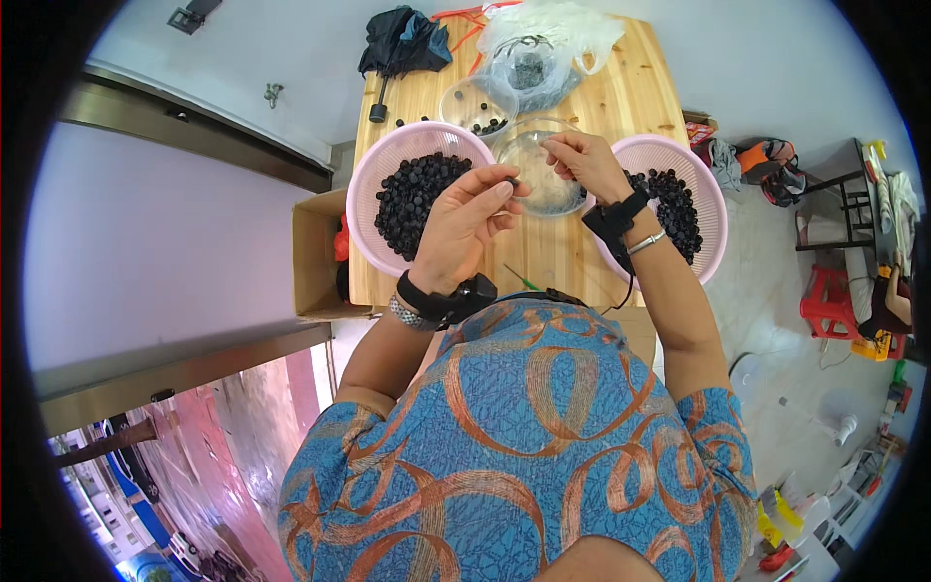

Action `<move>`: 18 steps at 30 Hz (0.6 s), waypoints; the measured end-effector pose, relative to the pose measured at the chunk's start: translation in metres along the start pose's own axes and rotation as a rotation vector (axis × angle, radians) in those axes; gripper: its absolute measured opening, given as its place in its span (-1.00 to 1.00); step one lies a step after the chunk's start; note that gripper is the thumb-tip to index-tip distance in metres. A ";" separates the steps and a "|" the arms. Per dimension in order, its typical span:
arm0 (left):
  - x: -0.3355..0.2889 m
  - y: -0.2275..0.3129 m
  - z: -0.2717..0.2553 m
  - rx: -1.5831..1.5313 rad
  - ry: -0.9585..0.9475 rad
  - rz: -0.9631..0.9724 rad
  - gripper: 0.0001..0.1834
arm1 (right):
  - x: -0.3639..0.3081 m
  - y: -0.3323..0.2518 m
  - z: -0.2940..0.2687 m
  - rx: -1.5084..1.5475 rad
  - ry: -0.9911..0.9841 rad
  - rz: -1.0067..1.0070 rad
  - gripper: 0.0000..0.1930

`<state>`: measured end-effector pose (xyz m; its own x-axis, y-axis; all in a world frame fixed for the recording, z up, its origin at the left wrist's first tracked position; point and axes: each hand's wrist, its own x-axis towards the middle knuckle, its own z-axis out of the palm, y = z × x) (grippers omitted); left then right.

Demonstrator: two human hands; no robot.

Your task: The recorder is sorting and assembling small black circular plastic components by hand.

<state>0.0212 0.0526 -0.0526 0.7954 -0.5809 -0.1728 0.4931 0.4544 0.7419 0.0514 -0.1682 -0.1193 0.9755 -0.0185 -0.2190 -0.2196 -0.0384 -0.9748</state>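
My left hand (467, 221) pinches a small round black part (512, 181) between thumb and fingertips, at the right rim of the left pink basket (362, 218). A heap of black parts (417, 199) fills the bottom of that basket. Over a clear round container (529, 160), my right hand (589, 163) has its thumb and index finger pressed together. Whatever they hold is too small to make out. Beside my right wrist stands the second pink basket (713, 199), with more black parts (676, 209) in it, partly hidden by my wrist.
Behind lies another clear tub (464, 95) with a few black parts inside. A clear plastic bag (592, 34) and a dark folded umbrella (405, 44) lie at the wooden table's (635, 97) far end. A cardboard box (315, 257) stands left of the table, a red stool (827, 303) to the right.
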 end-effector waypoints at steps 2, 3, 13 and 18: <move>0.005 -0.001 -0.001 0.001 -0.005 -0.009 -0.75 | -0.006 -0.008 0.000 0.030 0.023 0.005 -0.79; 0.007 -0.002 -0.001 -0.001 -0.004 -0.018 -0.75 | -0.008 -0.011 0.000 0.030 0.025 0.002 -0.79; 0.030 -0.010 0.004 0.039 0.062 -0.007 -0.76 | -0.032 -0.035 -0.001 0.223 0.051 -0.111 -0.85; 0.030 -0.008 0.015 0.233 0.024 0.198 -0.74 | -0.060 -0.057 0.007 0.006 0.080 -0.256 -0.87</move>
<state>0.0358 0.0214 -0.0543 0.8775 -0.4791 -0.0228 0.2352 0.3884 0.8910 0.0058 -0.1582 -0.0509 0.9954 -0.0881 0.0384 0.0344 -0.0463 -0.9983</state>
